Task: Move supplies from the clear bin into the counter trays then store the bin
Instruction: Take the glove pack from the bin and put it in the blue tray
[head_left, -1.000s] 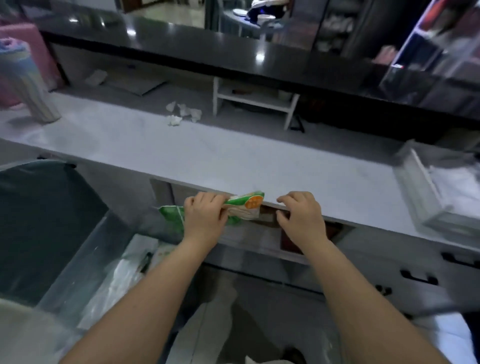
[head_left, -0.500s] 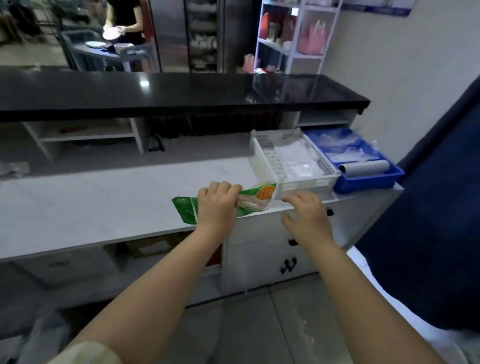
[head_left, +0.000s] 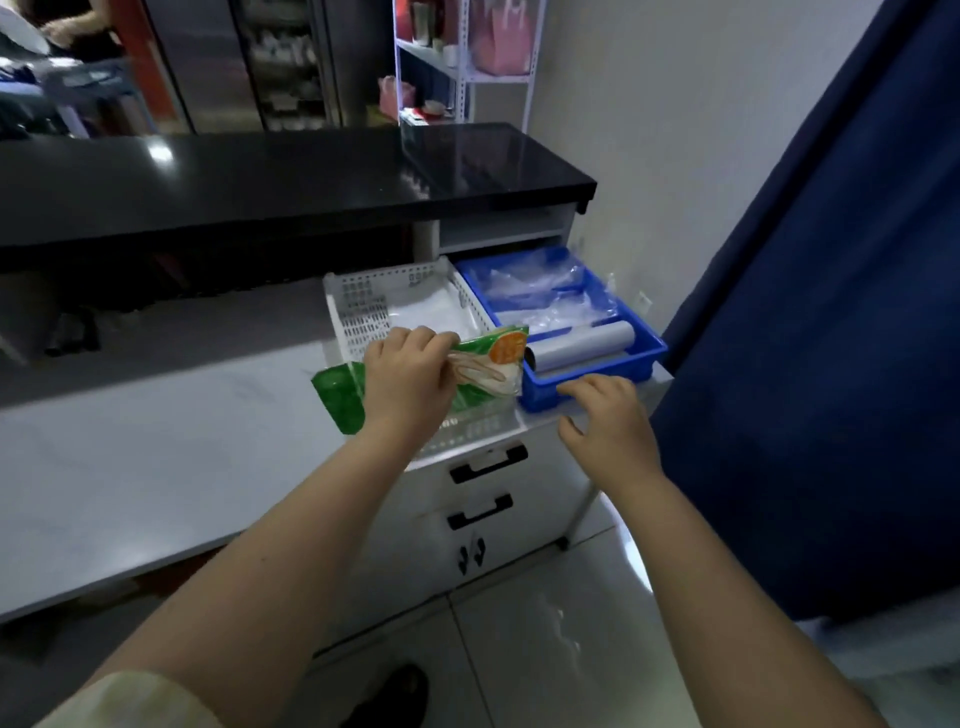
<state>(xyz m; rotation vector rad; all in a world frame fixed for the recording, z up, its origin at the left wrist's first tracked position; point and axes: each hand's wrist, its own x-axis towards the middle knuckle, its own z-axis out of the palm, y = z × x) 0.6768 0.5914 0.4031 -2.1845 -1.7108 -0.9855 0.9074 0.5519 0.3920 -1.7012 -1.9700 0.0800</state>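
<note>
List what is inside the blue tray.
Crumpled clear plastic bags fill the blue tray, and a grey roll lies across its near end. Whatever lies under the bags is covered; the green packet hides the near left corner.

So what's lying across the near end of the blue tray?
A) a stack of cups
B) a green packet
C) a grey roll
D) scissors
C: a grey roll lies across the near end of the blue tray; the green packet is in the left hand, over the white tray.
</note>
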